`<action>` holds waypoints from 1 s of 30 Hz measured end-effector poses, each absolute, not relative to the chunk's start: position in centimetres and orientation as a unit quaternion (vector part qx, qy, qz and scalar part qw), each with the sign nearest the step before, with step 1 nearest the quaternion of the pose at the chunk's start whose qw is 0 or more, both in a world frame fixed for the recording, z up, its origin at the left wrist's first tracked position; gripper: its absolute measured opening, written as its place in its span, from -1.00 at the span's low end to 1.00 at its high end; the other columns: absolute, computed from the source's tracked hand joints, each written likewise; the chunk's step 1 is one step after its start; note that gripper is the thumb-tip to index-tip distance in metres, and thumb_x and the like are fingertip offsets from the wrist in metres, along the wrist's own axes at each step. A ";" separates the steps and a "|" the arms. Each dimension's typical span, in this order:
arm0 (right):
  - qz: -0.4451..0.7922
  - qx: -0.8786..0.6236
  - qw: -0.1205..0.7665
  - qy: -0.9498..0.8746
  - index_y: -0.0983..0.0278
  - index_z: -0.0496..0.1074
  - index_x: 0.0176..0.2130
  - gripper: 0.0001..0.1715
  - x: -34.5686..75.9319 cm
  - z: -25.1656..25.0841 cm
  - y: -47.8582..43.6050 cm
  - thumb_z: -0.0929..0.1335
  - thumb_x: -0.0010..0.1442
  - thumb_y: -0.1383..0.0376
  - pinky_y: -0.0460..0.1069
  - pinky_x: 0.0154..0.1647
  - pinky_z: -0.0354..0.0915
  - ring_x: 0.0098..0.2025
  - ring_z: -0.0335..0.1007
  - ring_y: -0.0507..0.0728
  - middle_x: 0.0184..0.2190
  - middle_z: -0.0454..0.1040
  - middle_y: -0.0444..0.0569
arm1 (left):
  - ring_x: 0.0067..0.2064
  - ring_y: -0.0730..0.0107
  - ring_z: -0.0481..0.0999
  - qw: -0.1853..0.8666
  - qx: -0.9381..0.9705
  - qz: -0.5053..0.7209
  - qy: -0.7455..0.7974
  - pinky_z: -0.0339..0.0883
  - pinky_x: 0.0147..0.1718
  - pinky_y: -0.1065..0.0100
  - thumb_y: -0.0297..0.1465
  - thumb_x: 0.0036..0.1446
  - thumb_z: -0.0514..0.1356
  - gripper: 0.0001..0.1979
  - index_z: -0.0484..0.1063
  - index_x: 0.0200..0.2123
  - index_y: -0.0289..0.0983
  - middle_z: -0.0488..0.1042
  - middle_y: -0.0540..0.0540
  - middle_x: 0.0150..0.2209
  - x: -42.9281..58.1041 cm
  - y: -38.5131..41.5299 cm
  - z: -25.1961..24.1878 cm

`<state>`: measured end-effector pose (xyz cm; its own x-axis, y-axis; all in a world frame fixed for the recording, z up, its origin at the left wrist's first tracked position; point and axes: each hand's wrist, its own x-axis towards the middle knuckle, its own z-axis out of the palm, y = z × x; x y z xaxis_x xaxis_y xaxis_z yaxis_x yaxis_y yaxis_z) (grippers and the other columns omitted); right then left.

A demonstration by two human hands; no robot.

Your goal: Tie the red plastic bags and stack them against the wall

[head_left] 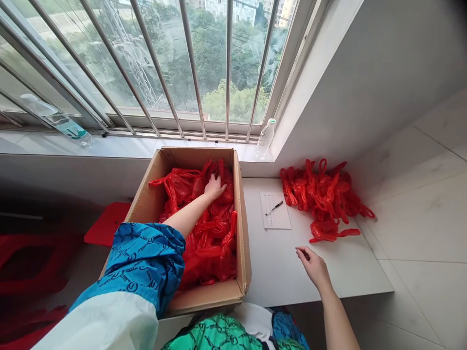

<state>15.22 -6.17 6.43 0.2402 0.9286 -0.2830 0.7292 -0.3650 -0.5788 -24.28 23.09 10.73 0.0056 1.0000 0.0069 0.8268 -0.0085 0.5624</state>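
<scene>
A cardboard box (243,253) holds many knotted red plastic bags (209,257), whose contents I cannot make out. My left hand (214,187) reaches into the far part of the box, its fingers bent round the top of a red plastic bag (226,193). Over the white tabletop (277,272), to the right of the box, hovers my right hand (313,265). Its thumb and fingers are drawn together with nothing visible in them. Just beyond it, a red plastic bag (324,230) lies at the near edge of a heap of red bags (321,187).
A paper sheet (273,221) with a black pen (274,208) lies between box and heap. Clear bottles stand on the windowsill (127,145): one at left (67,126), one at right (265,138). Metal bars (228,73) cross the window. Red stools (107,224) are at left.
</scene>
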 end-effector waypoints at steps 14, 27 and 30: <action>0.328 -0.764 0.158 -0.532 0.12 0.51 -0.14 -0.56 15.3 4.4 -7.4 0.21 0.24 -0.03 0.01 -0.19 0.34 -0.19 0.53 0.18 -0.25 0.61 -0.08 | 0.31 -0.43 0.09 0.181 0.633 0.044 0.752 0.03 0.12 -0.32 0.13 0.18 -0.01 -0.24 0.20 0.31 -0.20 0.06 -0.42 0.36 -32.4 22.5 10.8; 0.361 -0.802 0.102 -0.466 0.14 0.50 -0.22 -0.55 15.0 2.7 -17.1 0.19 0.21 -0.03 0.01 -0.30 0.31 -0.27 0.52 0.23 -0.34 0.61 -0.03 | -0.16 0.23 0.55 0.183 0.768 0.156 0.593 0.38 -0.20 0.35 -0.07 0.26 0.04 -0.58 0.52 -0.07 -0.21 0.59 -0.10 -0.13 -29.8 21.0 24.7; 0.364 -0.809 0.100 -0.450 0.15 0.50 -0.18 -0.60 14.6 2.9 -17.2 0.20 0.24 0.03 -0.02 -0.24 0.29 -0.20 0.51 0.21 -0.27 0.60 -0.03 | -0.30 0.34 0.54 0.249 0.847 0.256 0.394 0.39 -0.30 0.38 -0.10 0.30 0.03 -0.59 0.48 0.03 -0.17 0.59 -0.07 -0.27 -26.1 14.7 29.6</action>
<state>14.62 -17.22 2.92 0.3298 0.8012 -0.4993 0.6556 -0.5749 -0.4895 -26.15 14.66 29.61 0.5574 0.7954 0.2381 0.5401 -0.5652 0.6236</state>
